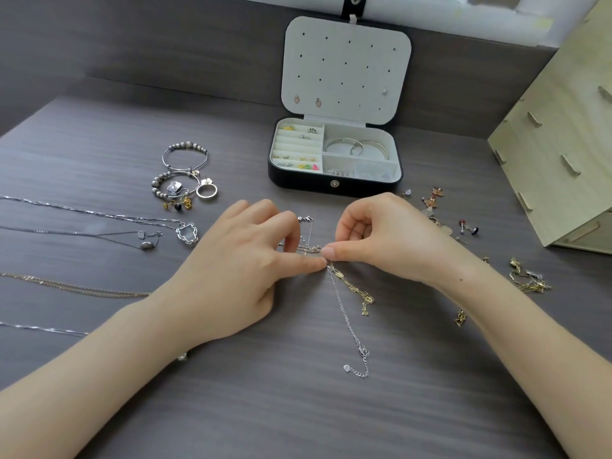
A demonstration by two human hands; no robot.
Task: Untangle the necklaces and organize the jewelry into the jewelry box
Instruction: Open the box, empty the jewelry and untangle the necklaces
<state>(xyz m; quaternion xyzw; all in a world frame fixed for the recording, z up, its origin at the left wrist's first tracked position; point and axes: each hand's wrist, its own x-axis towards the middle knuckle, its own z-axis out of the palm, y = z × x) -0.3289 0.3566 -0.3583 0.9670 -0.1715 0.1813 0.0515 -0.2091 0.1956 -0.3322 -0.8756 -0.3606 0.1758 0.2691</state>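
Note:
A tangle of thin chains (311,248) lies at the table's middle between both hands. My left hand (245,260) pinches it from the left and my right hand (381,240) pinches it from the right, fingertips almost touching. From the knot a silver chain (347,321) trails toward me, ending in a clasp and small tag. A gold link chain (356,289) trails beside it. The black jewelry box (334,183) stands open behind the hands, with rings, bangles and earrings in its white compartments and studs on its lid (344,64).
Laid-out necklaces (99,223) stretch across the left of the table. Beaded bracelets and a ring (185,180) sit left of the box. Loose earrings (440,207) and gold pieces (530,276) lie at the right. A pale wooden organizer (563,144) stands far right.

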